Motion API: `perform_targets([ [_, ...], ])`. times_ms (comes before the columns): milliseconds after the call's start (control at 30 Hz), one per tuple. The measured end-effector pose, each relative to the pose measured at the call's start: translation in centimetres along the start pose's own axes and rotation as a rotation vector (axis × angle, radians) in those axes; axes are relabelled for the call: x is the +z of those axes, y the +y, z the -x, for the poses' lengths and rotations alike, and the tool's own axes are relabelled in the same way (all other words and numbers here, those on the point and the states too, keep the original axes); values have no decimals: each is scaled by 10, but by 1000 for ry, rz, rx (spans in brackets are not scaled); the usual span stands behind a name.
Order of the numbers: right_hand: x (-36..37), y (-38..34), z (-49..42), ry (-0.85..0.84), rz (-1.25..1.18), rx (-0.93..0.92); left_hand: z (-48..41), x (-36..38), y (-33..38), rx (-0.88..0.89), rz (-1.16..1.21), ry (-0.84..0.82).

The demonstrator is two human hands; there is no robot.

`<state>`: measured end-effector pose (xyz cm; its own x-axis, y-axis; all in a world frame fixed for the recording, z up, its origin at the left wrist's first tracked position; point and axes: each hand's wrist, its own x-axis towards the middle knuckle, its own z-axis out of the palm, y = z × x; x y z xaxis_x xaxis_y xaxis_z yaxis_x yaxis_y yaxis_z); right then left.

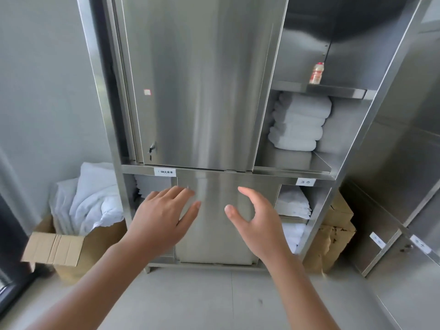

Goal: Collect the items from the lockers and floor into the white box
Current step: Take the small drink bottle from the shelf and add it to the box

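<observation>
Both hands raised in front of a stainless steel locker, empty. Left hand flat, palm forward, fingertips at or just short of the upper left corner of the lower sliding door; contact cannot be told. Right hand in a wide grip, thumb and fingers curved apart, nothing between them, hovering before the same door's upper right part.

Step in hand, by judgement: searching the lockers, probably about to slide the lower door aside. No item collected in either hand, and no white box anywhere in view, so the task looks early.

Task's things in sight: a small bottle with a red cap, upright at the front edge of the upper shelf in the open right compartment, alone there. Below that shelf, a stack of folded white towels. More folded white linen in the open gap at the right end of the lower locker, under a paper label. On the floor at the left, against the locker's side, an open cardboard box stuffed with white bedding. Another cardboard box wedged on the floor at the right.

Next move, likely: press the left palm on the door and push sideways, or lift the right hand to the bottle. Calls for a narrow pinch on the bottle's body, taken clear of the shelf lip.
</observation>
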<state>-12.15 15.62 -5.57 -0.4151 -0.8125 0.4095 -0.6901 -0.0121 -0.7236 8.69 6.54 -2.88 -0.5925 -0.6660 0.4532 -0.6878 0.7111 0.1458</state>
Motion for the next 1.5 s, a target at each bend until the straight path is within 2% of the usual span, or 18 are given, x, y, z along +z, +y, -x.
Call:
perform_targets([
  [167, 51, -13, 16, -44, -34, 39, 27, 0, -51, -61, -10, -58],
  [367, 94, -34, 15, -108, -10, 15, 48, -1, -93, -140, -25, -50],
  [600, 93, -45, -4, -105, 1, -9, 38, -5, -107, -138, -20, -26],
  [833, 23, -17, -18, 42, 86, 59, -22, 15, -51, 30, 59, -60],
  [1167, -110, 90, -15, 239, 226, 299, -130, 93, 106, 334, 233, -135],
  [1333, -148, 143, -55, 258, 211, 292, -186, 119, 150, 348, 225, -119],
  [1500, -161, 174, -117, 233, 151, 226, -241, 131, 160, 289, 183, -79],
])
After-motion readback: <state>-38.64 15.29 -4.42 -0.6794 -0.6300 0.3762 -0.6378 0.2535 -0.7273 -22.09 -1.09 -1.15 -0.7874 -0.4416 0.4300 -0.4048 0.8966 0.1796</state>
